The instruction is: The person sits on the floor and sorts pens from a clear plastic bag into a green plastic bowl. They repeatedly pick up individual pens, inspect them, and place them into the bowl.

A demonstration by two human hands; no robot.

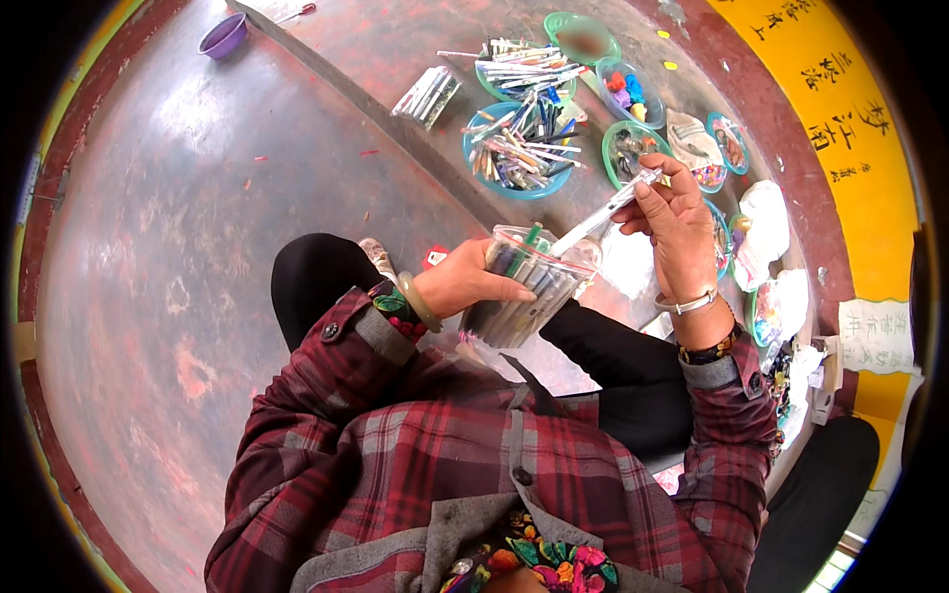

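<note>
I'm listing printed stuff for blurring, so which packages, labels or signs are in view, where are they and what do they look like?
Clear plastic bag: in the left hand, packed with pens.
Yellow banner: upper right, a long strip bearing dark characters.
White paper note: right edge below the banner, small, rectangular, handwritten.
Clear wrapped bundle: on the floor, top centre.

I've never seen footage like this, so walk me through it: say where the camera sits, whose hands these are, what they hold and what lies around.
This is one picture from a fisheye camera worn on a person's head, looking down, so edges bend. No machine: two bare hands. The left hand grips a clear plastic container packed with pens. The right hand holds a single pen above its opening. Ahead on the reddish floor sit green and blue bowls of pens and small parts, plus a purple bowl far left.
</note>
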